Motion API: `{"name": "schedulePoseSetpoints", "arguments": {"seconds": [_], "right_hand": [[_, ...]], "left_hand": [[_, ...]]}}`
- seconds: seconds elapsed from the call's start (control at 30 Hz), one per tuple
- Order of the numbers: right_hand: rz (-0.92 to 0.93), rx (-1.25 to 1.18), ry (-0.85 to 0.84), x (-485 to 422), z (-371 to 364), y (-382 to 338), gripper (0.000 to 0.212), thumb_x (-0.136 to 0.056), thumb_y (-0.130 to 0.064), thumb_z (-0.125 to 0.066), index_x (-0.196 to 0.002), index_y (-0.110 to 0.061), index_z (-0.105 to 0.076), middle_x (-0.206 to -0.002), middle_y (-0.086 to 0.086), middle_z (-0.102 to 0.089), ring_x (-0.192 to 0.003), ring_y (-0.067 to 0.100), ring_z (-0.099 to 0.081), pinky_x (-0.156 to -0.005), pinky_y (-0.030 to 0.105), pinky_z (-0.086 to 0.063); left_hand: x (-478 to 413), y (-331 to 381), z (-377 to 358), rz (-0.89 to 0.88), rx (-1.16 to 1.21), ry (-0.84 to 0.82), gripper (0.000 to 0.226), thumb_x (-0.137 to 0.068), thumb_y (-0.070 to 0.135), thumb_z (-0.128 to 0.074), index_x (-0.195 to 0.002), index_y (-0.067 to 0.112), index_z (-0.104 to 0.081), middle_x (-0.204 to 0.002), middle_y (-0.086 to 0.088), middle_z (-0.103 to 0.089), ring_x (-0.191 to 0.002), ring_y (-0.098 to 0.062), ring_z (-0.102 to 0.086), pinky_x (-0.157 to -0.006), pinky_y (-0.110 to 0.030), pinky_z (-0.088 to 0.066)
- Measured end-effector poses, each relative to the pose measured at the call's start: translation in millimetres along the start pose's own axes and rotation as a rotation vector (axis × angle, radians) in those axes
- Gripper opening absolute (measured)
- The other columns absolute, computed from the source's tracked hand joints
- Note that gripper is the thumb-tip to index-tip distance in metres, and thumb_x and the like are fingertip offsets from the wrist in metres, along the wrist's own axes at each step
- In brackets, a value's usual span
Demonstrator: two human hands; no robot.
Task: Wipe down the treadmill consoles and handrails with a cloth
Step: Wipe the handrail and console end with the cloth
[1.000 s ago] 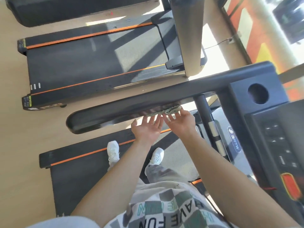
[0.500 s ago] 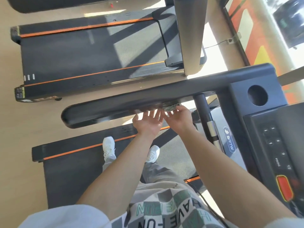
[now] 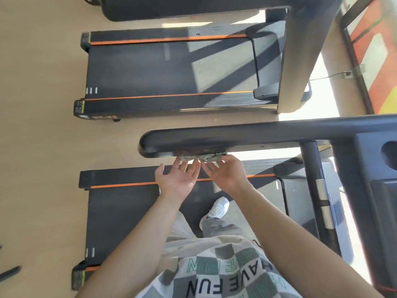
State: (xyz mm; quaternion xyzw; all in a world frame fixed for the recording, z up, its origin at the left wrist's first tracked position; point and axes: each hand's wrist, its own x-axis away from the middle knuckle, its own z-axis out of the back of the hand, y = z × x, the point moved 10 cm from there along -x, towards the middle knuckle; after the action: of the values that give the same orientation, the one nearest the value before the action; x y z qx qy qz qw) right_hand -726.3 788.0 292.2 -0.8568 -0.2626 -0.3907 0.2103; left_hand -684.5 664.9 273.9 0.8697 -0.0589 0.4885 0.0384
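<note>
At the bottom centre a checked shirt (image 3: 225,274) is seen, and both bare forearms are stretched up from it toward the middle of the frame. A white shoe (image 3: 219,208) is planted on the dark belt (image 3: 129,211) of the near treadmill, just below the right wrist. The left hand (image 3: 178,181) is held palm up with fingers straight, its fingertips pressed against the cloth (image 3: 202,157). The right hand (image 3: 227,175) is set just beside it, fingers likewise extended and laid on the cloth's right part; nothing is gripped by either hand. The cloth, a crumpled greenish strip, is pressed to the underside of the black handrail (image 3: 247,135), near its rounded left end. The rail is carried across to the right edge, where it is joined to the console (image 3: 365,151) with its round cup hole (image 3: 390,154). A second treadmill (image 3: 171,72) with orange stripes is spread over the upper half, on the pale floor (image 3: 38,147).
</note>
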Motion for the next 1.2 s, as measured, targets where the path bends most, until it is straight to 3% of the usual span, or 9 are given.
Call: {"name": "schedulePoseSetpoints", "arguments": {"seconds": [0.23,0.4,0.6,0.73,0.83,1.0,1.1,1.17,1.2], "right_hand": [[-0.080,0.138,-0.010,-9.7,-34.7,58.8,0.037,-0.086,0.004,-0.049,-0.120,-0.006,-0.059,-0.134,0.019,-0.061,-0.130,0.038,-0.057,-0.109,0.051,-0.046],[-0.137,0.180,-0.037,-7.1,-66.1,97.9,0.029,-0.089,0.002,-0.049,-0.113,-0.005,-0.063,-0.121,0.015,-0.067,-0.122,0.035,-0.063,-0.104,0.049,-0.050],[-0.196,0.251,0.020,-0.8,-89.4,128.5,0.024,-0.097,-0.005,-0.052,-0.114,-0.001,-0.069,-0.123,0.020,-0.069,-0.121,0.033,-0.064,-0.093,0.044,-0.057],[-0.128,0.193,0.122,11.4,-96.8,124.2,0.022,-0.102,-0.004,-0.051,-0.119,0.007,-0.061,-0.114,0.024,-0.072,-0.105,0.030,-0.071,-0.090,0.037,-0.059],[0.094,0.332,0.176,27.3,-102.4,97.4,0.021,-0.100,-0.001,-0.056,-0.119,0.005,-0.060,-0.110,0.022,-0.073,-0.099,0.028,-0.074,-0.089,0.035,-0.059],[0.721,0.868,0.355,72.5,-126.6,13.4,0.018,-0.090,-0.002,-0.069,-0.101,-0.015,-0.064,-0.097,0.003,-0.072,-0.089,0.021,-0.072,-0.072,0.035,-0.061],[1.011,1.161,0.457,88.7,-142.4,-20.9,0.030,-0.088,-0.006,-0.071,-0.110,-0.024,-0.061,-0.102,-0.007,-0.065,-0.079,0.008,-0.062,-0.073,0.022,-0.052],[1.166,1.329,0.432,88.6,-155.9,-28.7,0.036,-0.088,-0.005,-0.071,-0.119,-0.020,-0.060,-0.115,-0.005,-0.055,-0.081,0.004,-0.059,-0.070,0.013,-0.048],[1.240,1.450,0.382,86.3,-165.8,-26.4,0.034,-0.088,-0.003,-0.070,-0.118,-0.017,-0.063,-0.117,-0.003,-0.053,-0.084,0.003,-0.057,-0.071,0.016,-0.050]], "left_hand": [[21.8,72.7,10.1,-0.011,-0.010,-0.051,0.063,-0.093,0.052,-0.047,-0.131,0.004,-0.061,-0.139,-0.014,-0.062,-0.121,-0.048,-0.061,-0.110,-0.055,-0.044],[35.8,120.1,18.4,-0.066,-0.077,-0.015,0.057,-0.096,0.043,-0.048,-0.134,0.003,-0.062,-0.137,-0.015,-0.064,-0.124,-0.047,-0.059,-0.110,-0.054,-0.045],[50.8,164.3,-0.6,-0.238,-0.500,-0.011,0.036,-0.095,0.007,-0.062,-0.131,0.005,-0.065,-0.143,-0.014,-0.060,-0.129,-0.031,-0.060,-0.112,-0.043,-0.047],[65.2,170.3,-25.3,-0.310,-0.635,-0.062,0.037,-0.101,-0.006,-0.051,-0.133,0.006,-0.063,-0.129,-0.015,-0.069,-0.121,-0.025,-0.066,-0.106,-0.037,-0.053],[77.6,172.6,-50.8,-0.447,-0.826,-0.103,0.032,-0.096,-0.010,-0.059,-0.120,0.007,-0.068,-0.111,-0.011,-0.073,-0.106,-0.020,-0.071,-0.094,-0.032,-0.059],[89.4,165.0,-97.0,-0.760,-1.365,-0.140,0.021,-0.087,0.006,-0.078,-0.099,0.023,-0.074,-0.092,0.007,-0.074,-0.079,-0.001,-0.064,-0.072,-0.017,-0.051],[85.0,158.5,-115.2,-0.957,-1.644,-0.135,0.014,-0.084,0.025,-0.081,-0.095,0.028,-0.074,-0.096,0.010,-0.060,-0.084,-0.008,-0.059,-0.071,-0.020,-0.047],[80.7,156.2,-120.9,-1.043,-1.750,-0.118,0.014,-0.083,0.031,-0.081,-0.094,0.030,-0.073,-0.094,0.013,-0.053,-0.088,-0.015,-0.058,-0.071,-0.028,-0.050],[80.4,155.9,-122.8,-1.076,-1.767,-0.119,0.014,-0.083,0.032,-0.081,-0.095,0.030,-0.073,-0.094,0.015,-0.052,-0.088,-0.018,-0.058,-0.071,-0.032,-0.051]]}}
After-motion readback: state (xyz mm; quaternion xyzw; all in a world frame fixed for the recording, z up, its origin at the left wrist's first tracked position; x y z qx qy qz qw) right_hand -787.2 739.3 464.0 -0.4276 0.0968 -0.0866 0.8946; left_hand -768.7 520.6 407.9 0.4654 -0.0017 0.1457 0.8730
